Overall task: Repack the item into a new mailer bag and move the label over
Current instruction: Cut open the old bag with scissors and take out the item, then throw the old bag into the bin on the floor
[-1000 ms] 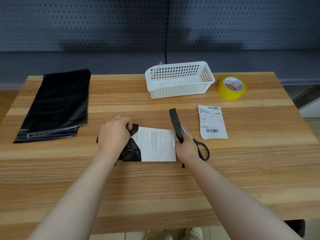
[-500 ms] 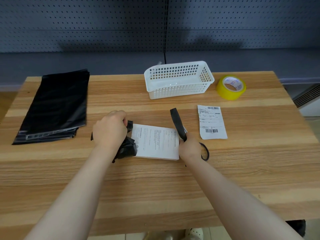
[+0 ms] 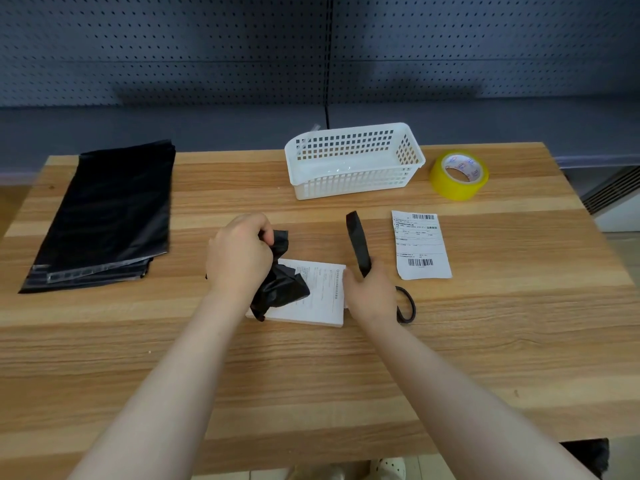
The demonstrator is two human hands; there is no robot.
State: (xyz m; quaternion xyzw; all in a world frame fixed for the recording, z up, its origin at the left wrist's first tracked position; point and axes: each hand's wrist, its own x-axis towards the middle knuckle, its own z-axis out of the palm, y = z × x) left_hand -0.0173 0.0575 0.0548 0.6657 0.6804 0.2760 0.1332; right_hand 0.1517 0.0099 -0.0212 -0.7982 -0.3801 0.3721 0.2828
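A flat white item (image 3: 317, 296) printed with small text lies at the table's middle. My left hand (image 3: 239, 254) grips the crumpled old black mailer bag (image 3: 280, 282), bunched over the item's left end. My right hand (image 3: 372, 292) is at the item's right edge and holds a black strip (image 3: 358, 242) that stands up from it. The white shipping label (image 3: 420, 244) with barcodes lies loose to the right. A stack of new black mailer bags (image 3: 107, 216) lies flat at the left.
Black-handled scissors (image 3: 407, 304) lie under and beside my right hand. A white slotted basket (image 3: 353, 161) stands at the back middle, a yellow tape roll (image 3: 459, 174) at the back right. The wooden table (image 3: 311, 375) ends close to me.
My left hand has pulled the old black bag off to the left and crumpled it, baring more of the white item. My right hand has stayed at the item's right edge with the strip.
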